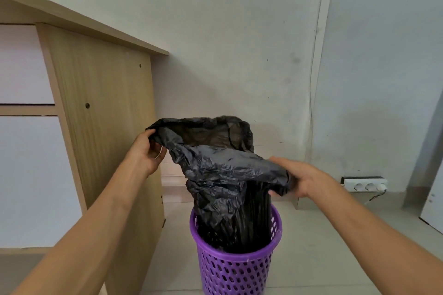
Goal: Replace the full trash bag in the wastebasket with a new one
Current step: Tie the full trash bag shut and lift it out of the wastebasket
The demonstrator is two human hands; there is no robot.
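While the black bag (215, 167) hangs with its lower end down inside the purple wastebasket (236, 270), its mouth is spread open well above the wastebasket's rim. I log the fitting as under way, not finished.

Bag condition: thin, creased, pleated where it enters the wastebasket. Light shows through the far wall of the mouth. My judgement is that it is empty, so this is the new liner and not the full one.

No full bag is in view. I take the removal as probably done, but I cannot confirm it from the head camera.

Grip, as I read it from here:
- Left hand (146, 153), up and to the left of the wastebasket: fingers curled round the bag's edge, holding it.
- Right hand (304, 178), up and to the right of the wastebasket: thumb on top and fingers underneath, pinching the near edge.

Left to do, by my estimate:
- Lower the bag so that its bottom settles in the wastebasket.
- Stretch the mouth and fold it over the rim all round. None of the rim is covered yet.

Surroundings: a wooden desk panel (103, 115) stands just left of the wastebasket. A white power strip (365, 184) lies to the right of it and behind, at the foot of the wall.
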